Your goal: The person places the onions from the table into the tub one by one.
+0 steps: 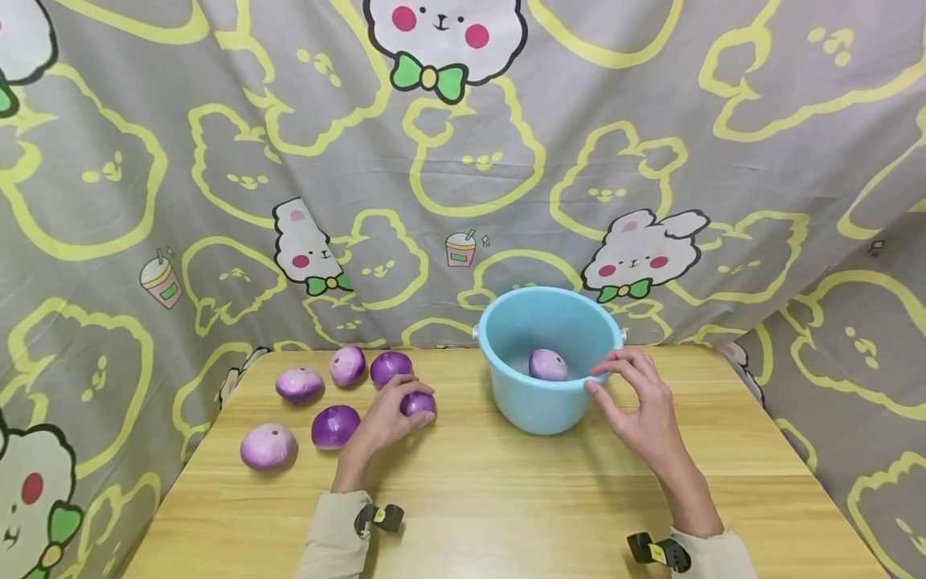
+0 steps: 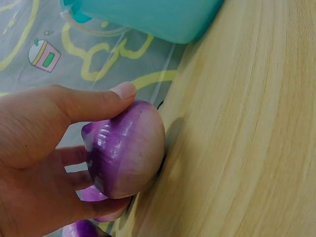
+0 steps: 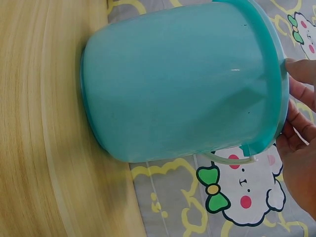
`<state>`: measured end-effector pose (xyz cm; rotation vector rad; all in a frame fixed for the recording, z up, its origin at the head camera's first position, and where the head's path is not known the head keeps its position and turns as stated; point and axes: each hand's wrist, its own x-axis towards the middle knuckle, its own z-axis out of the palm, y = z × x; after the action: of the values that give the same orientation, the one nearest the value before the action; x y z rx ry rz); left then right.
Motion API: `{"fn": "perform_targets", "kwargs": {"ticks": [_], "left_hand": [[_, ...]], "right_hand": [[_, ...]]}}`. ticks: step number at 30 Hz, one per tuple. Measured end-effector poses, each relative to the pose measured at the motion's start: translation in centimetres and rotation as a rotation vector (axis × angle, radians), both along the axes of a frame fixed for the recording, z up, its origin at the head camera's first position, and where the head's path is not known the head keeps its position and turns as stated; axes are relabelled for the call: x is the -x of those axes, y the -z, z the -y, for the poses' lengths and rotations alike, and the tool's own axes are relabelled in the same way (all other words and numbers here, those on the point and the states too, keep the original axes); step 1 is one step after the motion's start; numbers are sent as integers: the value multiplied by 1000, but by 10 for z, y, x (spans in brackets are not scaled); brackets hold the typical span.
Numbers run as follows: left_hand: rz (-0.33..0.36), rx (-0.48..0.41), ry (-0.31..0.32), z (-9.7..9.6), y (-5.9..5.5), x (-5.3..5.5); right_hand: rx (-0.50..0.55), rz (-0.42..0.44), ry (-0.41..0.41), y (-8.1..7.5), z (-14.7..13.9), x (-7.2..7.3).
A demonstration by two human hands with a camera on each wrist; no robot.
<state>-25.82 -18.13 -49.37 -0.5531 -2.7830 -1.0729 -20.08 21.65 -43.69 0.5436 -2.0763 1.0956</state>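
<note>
My left hand (image 1: 388, 416) has its thumb and fingers around a purple onion (image 1: 419, 404) right at the tabletop. In the left wrist view the onion (image 2: 131, 150) shows a glossy purple side and a paler end. A light blue bucket (image 1: 542, 406) stands upright to the right, with one pale purple onion (image 1: 547, 364) lying inside. My right hand (image 1: 640, 406) pinches the bucket's near right rim between thumb and fingers. From the right wrist, the bucket (image 3: 182, 84) fills most of the view, with the right hand (image 3: 301, 123) at its rim.
Several more onions lie on the left of the wooden table (image 1: 492, 498), among them a pale one (image 1: 268, 447) at the front and a dark purple one (image 1: 336, 426) beside my left wrist. A patterned grey curtain (image 1: 477, 193) hangs behind the table and at its sides.
</note>
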Motion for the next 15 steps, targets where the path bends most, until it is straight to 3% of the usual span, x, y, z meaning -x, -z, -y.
{"fn": "perform_targets", "kwargs": {"ticks": [15], "left_hand": [[29, -10, -17, 0, 0, -2]], "right_hand": [[1, -33, -5, -1, 2, -1]]}}
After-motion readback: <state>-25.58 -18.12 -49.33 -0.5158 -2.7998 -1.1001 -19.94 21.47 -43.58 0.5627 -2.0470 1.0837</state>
